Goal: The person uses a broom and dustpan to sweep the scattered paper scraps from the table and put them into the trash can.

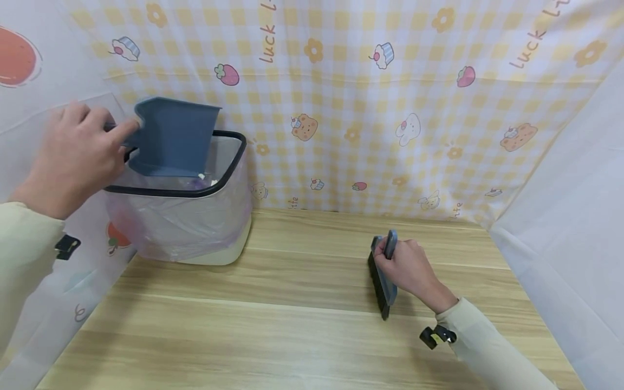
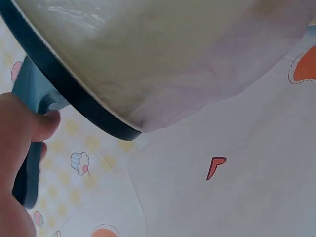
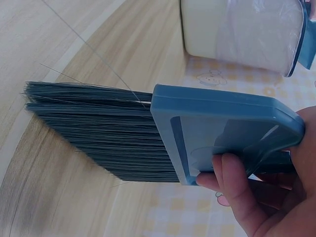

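Observation:
My left hand (image 1: 80, 154) grips the handle of a blue-grey dustpan (image 1: 175, 138), held tilted over the mouth of a trash bin (image 1: 195, 225). Small white bits (image 1: 202, 176) show by the pan's lower edge, inside the bin's black rim. In the left wrist view the thumb lies along the dustpan handle (image 2: 32, 170), and the bin's rim covers much of the pan. Over at the right, my right hand (image 1: 407, 265) holds a blue hand brush (image 3: 217, 128) by its handle. Its dark bristles (image 3: 103, 133) point down toward the wooden tabletop; whether they touch it I cannot tell.
The bin has a clear plastic liner folded over its outside and stands at the back left of the wooden table (image 1: 292, 336). A yellow checked cloth (image 1: 341, 108) hangs behind it. White sheets (image 1: 560, 233) hang at both sides.

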The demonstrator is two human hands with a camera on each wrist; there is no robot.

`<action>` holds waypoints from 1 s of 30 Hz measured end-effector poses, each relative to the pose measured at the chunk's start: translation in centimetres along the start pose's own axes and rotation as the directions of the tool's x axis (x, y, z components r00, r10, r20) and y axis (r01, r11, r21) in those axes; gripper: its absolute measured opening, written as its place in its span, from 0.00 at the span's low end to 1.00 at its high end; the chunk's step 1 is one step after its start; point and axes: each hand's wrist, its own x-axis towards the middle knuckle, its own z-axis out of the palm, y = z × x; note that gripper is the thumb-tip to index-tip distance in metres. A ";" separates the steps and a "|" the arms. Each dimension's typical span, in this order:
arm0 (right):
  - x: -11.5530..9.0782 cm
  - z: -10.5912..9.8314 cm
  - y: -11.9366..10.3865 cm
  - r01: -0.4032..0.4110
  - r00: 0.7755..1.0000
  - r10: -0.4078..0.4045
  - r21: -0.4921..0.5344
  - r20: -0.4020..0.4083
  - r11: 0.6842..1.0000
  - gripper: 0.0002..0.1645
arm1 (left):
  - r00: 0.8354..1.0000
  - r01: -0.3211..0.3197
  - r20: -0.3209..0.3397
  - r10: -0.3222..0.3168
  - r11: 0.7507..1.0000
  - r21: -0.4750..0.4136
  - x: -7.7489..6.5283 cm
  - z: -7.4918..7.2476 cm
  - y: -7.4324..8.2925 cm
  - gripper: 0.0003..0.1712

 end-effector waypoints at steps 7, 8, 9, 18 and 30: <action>0.0 0.1 0.0 0.006 1.000 -0.006 0.011 0.003 1.000 0.11 | 0.998 0.008 -0.056 -0.010 0.999 -0.032 0.1 -0.2 0.2 0.35; 0.0 0.1 0.0 0.007 1.000 -0.007 0.012 0.003 1.000 0.11 | 0.998 0.008 -0.063 -0.010 0.999 -0.031 0.1 -0.2 0.2 0.35; 0.0 0.1 0.0 0.007 1.000 -0.007 0.011 0.003 1.000 0.11 | 0.998 0.012 -0.067 -0.014 1.000 -0.029 0.1 -0.2 0.3 0.34; 0.0 0.1 0.0 0.019 1.000 -0.020 -0.006 -0.009 1.000 0.10 | 0.997 0.075 -0.012 -0.075 0.996 0.047 -0.2 -0.2 0.3 0.37; 0.1 0.3 0.0 0.021 1.000 -0.021 -0.004 -0.005 1.000 0.11 | 0.991 0.023 -0.128 -0.028 0.999 -0.040 -0.7 0.4 -0.3 0.19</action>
